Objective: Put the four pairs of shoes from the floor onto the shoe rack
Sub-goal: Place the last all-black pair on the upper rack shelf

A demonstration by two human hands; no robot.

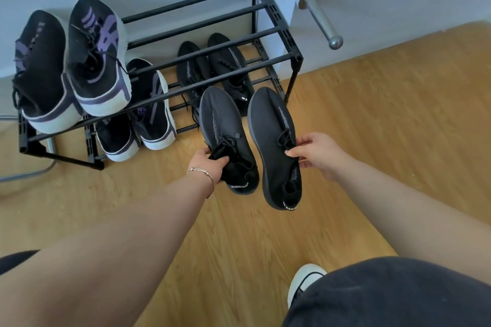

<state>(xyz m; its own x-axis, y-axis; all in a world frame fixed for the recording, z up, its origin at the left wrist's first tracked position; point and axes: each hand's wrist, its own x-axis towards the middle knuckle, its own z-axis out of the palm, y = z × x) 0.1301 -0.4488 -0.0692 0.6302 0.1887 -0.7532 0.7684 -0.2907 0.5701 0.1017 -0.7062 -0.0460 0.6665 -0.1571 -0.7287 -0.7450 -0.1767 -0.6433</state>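
Head view, looking down: the left hand, a thin bracelet on its wrist, pinches the collar of a dark grey knit shoe, thumb on top of the opening. The right hand grips the side of the matching dark grey shoe, thumb pressed on the upper and fingers curled beneath. Both shoes hang above the wooden floor, toes pointing at the black shoe rack, just in front of its lower shelf. Each has a speckled pale stripe along the upper, black laces, and a heel tab with small white lettering (too blurred to read). On the lower shelf sit a black pair and a black-and-purple pair with white soles; a second black-and-purple pair rests on the top bars at the left end.
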